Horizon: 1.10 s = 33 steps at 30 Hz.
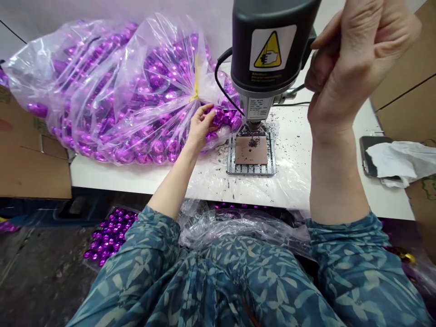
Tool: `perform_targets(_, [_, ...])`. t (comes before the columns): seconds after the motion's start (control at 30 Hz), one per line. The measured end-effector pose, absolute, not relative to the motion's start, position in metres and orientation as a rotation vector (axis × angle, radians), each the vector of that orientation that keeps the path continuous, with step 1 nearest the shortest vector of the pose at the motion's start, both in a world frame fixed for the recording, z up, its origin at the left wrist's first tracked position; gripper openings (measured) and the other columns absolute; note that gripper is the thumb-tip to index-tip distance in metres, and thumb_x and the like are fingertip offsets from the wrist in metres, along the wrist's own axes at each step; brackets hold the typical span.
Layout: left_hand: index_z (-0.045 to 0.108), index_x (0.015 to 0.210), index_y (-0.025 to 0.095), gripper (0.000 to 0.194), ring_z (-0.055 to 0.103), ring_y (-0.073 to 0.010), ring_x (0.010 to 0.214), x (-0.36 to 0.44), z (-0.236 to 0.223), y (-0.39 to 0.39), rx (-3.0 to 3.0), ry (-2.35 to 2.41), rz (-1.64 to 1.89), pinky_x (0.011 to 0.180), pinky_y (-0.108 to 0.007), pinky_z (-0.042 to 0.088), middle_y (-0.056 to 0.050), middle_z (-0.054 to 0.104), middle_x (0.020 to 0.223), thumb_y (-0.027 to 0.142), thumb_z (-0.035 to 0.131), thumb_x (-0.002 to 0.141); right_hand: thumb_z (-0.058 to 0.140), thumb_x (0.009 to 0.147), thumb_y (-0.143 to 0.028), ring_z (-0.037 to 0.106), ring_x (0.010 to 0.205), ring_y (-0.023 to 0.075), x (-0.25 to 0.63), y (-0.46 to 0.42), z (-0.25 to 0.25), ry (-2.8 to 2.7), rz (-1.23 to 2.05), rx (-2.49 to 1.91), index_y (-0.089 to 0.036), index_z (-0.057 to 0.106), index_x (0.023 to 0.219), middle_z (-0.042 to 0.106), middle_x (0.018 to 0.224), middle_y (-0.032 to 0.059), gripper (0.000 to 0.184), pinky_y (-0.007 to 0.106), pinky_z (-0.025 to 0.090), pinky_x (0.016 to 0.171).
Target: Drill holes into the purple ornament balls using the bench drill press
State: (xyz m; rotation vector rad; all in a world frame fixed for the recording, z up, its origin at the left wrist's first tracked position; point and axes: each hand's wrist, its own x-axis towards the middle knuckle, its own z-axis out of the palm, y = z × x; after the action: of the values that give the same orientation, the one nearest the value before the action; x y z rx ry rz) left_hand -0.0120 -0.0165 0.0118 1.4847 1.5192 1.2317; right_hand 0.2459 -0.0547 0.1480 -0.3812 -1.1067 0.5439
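My left hand [200, 125] pinches a shiny purple bauble [218, 117] at the mouth of a clear plastic bag [112, 100] packed with more of them. Yellow tie [195, 93] gathers the bag's neck beside my fingers. To the right stands a small black drill press [269, 50] with a yellow warning sticker. My right hand [361, 59] is raised beside its head, fingers closed round the end of the feed lever [291, 94], whose grip is hidden in my palm. Below the chuck, a brown square plate [251, 151] with a small hole lies on the slotted metal base [251, 170].
Dark shavings are scattered over the white table [293, 131]. A phone [371, 152] lies at the right under crumpled white tissue [402, 159]. Cardboard boxes [37, 154] flank both sides. Clear plastic film [238, 227] covers my lap, and more purple baubles [109, 236] sit low at the left.
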Motion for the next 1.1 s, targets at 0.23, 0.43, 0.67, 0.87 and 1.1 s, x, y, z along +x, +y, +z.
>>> perform_targets(0.23, [0.066, 0.124, 0.022, 0.043, 0.070, -0.0310, 0.124, -0.011, -0.011, -0.045, 1.247, 1.031, 1.286, 0.100, -0.055, 0.066, -0.014, 0.073, 0.121, 0.058, 0.055, 0.104, 0.070, 0.067, -0.056, 0.039, 0.036, -0.0024, 0.243, -0.052, 0.146, -1.071, 0.568, -0.312, -0.013, 0.062, 0.058, 0.052, 0.047, -0.0067, 0.044, 0.017, 0.018, 0.039])
perform_targets(0.43, [0.066, 0.124, 0.026, 0.045, 0.073, -0.0274, 0.116, 0.012, -0.035, -0.061, 1.171, 1.011, 1.214, 0.096, -0.050, 0.066, -0.011, 0.075, 0.127, 0.054, 0.077, 0.091, 0.072, 0.066, -0.052, 0.037, 0.035, -0.0022, 0.242, -0.051, 0.146, -1.049, 0.588, -0.255, -0.013, 0.060, 0.056, 0.048, 0.043, -0.0062, 0.043, 0.017, 0.015, 0.039])
perform_targets(0.67, [0.061, 0.122, 0.022, 0.057, 0.074, -0.0217, 0.113, 0.032, -0.062, -0.051, 1.384, 1.060, 1.281, 0.106, -0.044, 0.058, -0.008, 0.077, 0.117, 0.042, 0.090, 0.077, 0.068, 0.084, -0.032, 0.033, 0.033, -0.0012, 0.242, -0.053, 0.144, -1.028, 0.575, -0.296, -0.013, 0.054, 0.053, 0.043, 0.042, -0.0071, 0.039, 0.018, 0.013, 0.040])
perform_targets(0.87, [0.058, 0.115, 0.024, 0.065, 0.074, -0.0229, 0.114, 0.039, -0.068, -0.050, 1.405, 1.006, 1.252, 0.108, -0.046, 0.057, -0.007, 0.077, 0.117, 0.049, 0.096, 0.069, 0.048, 0.096, -0.017, 0.033, 0.035, -0.0043, 0.241, -0.057, 0.144, -1.069, 0.565, -0.386, -0.013, 0.053, 0.054, 0.038, 0.042, -0.0080, 0.043, 0.013, 0.015, 0.043])
perform_targets(1.1, [0.061, 0.117, 0.022, 0.061, 0.073, -0.0227, 0.110, 0.046, -0.066, -0.052, 1.545, 1.037, 1.222, 0.104, -0.044, 0.058, -0.008, 0.074, 0.118, 0.041, 0.095, 0.070, 0.051, 0.096, -0.021, 0.032, 0.034, -0.0041, 0.240, -0.051, 0.142, -1.065, 0.535, -0.329, -0.012, 0.052, 0.054, 0.036, 0.041, -0.0072, 0.044, 0.013, 0.015, 0.042])
